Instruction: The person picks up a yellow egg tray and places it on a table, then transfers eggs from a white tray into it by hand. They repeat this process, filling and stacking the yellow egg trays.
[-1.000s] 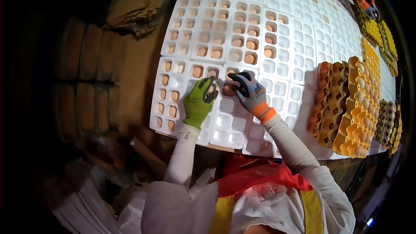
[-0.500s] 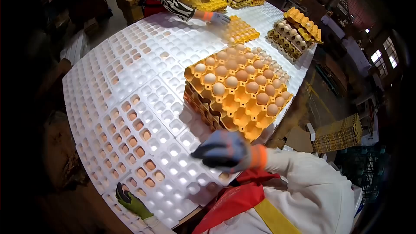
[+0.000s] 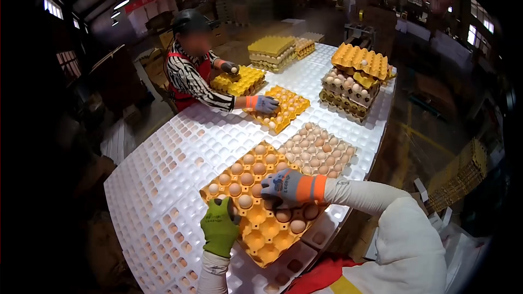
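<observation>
An orange egg tray (image 3: 256,239), partly filled with brown and pale eggs, lies before me on the stack. My left hand (image 3: 220,227), in a green glove, is at the tray's left edge, its fingers curled round a brown egg (image 3: 235,215). Over the middle of the tray is my right hand (image 3: 287,186), in a grey-blue glove with an orange cuff. Its fingers bend down among the eggs and close on one, mostly hidden beneath the glove. Empty cups show at the tray's near side.
A grey tray full of eggs (image 3: 318,151) lies just beyond. White moulded trays (image 3: 163,185) cover the table, some holding eggs. Stacked egg trays (image 3: 351,90) stand at the right edge. Across the table, a co-worker (image 3: 190,76) reaches over another orange tray (image 3: 286,110).
My view has lifted towards the far side. My left hand has moved from the white trays to the orange tray. My right hand has gone from the near table edge onto the eggs.
</observation>
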### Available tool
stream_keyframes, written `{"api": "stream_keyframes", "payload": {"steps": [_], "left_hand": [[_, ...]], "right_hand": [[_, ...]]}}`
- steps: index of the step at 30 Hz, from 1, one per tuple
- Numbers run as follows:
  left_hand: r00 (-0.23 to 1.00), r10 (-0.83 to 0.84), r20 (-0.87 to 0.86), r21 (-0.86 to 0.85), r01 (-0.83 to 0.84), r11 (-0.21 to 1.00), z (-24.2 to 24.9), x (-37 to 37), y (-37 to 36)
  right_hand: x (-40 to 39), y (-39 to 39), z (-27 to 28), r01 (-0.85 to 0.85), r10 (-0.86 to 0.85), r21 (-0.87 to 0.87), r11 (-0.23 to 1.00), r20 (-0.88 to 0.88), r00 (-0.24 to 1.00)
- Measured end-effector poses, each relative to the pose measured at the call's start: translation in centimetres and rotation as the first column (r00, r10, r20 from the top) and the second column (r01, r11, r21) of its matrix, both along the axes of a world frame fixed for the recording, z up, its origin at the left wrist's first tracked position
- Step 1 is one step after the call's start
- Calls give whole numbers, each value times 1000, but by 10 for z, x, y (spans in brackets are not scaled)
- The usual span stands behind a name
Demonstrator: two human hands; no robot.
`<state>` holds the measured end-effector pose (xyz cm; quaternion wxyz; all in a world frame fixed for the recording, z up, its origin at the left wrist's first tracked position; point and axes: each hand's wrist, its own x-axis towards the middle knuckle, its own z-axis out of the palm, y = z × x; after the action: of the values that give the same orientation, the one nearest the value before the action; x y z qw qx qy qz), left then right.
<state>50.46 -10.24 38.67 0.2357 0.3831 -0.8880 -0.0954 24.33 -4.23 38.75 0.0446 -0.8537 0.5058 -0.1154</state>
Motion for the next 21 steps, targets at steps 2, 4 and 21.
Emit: {"api": "stream_keyframes", "payload": {"steps": [2, 4, 21], "left_hand": [[999, 43, -9, 14, -43, 999, 4, 0, 1], [994, 40, -105, 40, -36, 999, -9, 7, -1], [986, -16, 166, 44, 9, 999, -2, -45, 9]], "right_hand": [[-15, -1, 21, 6, -61, 217, 976, 247, 967], [-41, -12, 8, -157, 4, 128, 979, 762, 648], [-47, -66, 8, -451, -486, 512, 731, 855, 184]]}}
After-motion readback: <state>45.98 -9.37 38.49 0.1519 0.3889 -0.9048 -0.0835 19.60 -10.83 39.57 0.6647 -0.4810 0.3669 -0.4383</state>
